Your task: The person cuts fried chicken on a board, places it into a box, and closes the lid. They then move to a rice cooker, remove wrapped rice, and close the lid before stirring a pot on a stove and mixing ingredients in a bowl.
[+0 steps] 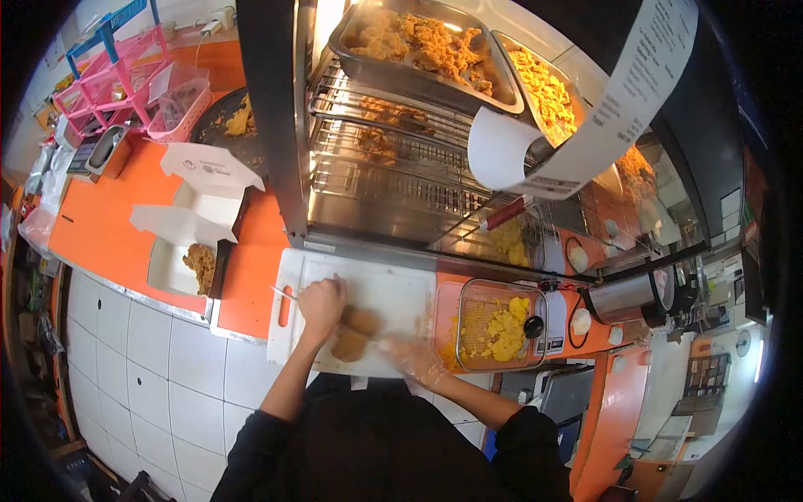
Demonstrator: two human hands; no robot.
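Observation:
My left hand (322, 305) is closed over the left part of a white cutting board (407, 289). A thin metal utensil (285, 293) sticks out to the left of that fist; its kind is hidden. Just right of the fist, browned fried pieces (355, 330) lie on the board, blurred by motion. My right hand (411, 360), in a clear plastic glove, is at the board's lower right, close to these pieces. Its fingers are smeared, so their grip does not show.
To the right stands a wire-mesh tray (478, 330) of yellow crumbs with a black-handled tool. Open paper boxes (170, 266) are on the orange counter at left, one holding fried food (200, 268). Ahead rises a heated display cabinet (368, 243) with a receipt strip (619, 92) hanging nearby.

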